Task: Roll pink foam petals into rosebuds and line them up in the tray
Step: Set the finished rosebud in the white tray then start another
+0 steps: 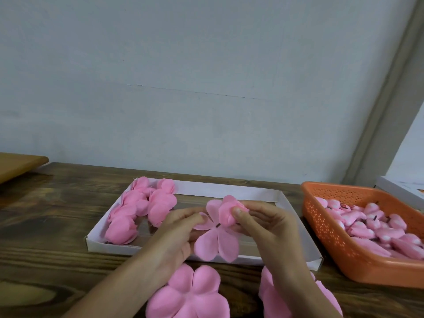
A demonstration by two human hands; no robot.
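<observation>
Both hands hold one pink foam flower [215,245] with a short dark stem above the white cardboard tray [296,223]. My left hand [176,232] pinches a left petal between thumb and fingers. My right hand [266,228] grips the rolled centre bud with its thumb pressed on top. Two lower petals hang loose. Several finished pink rosebuds [140,212] lie in two rows at the tray's left end.
An orange perforated basket [325,235] with several pink bud centres stands to the right of the tray. Flat pink petal pieces [190,294] lie on the dark wooden table near me, one partly under my right wrist. A wooden board is at the far left, a wall behind.
</observation>
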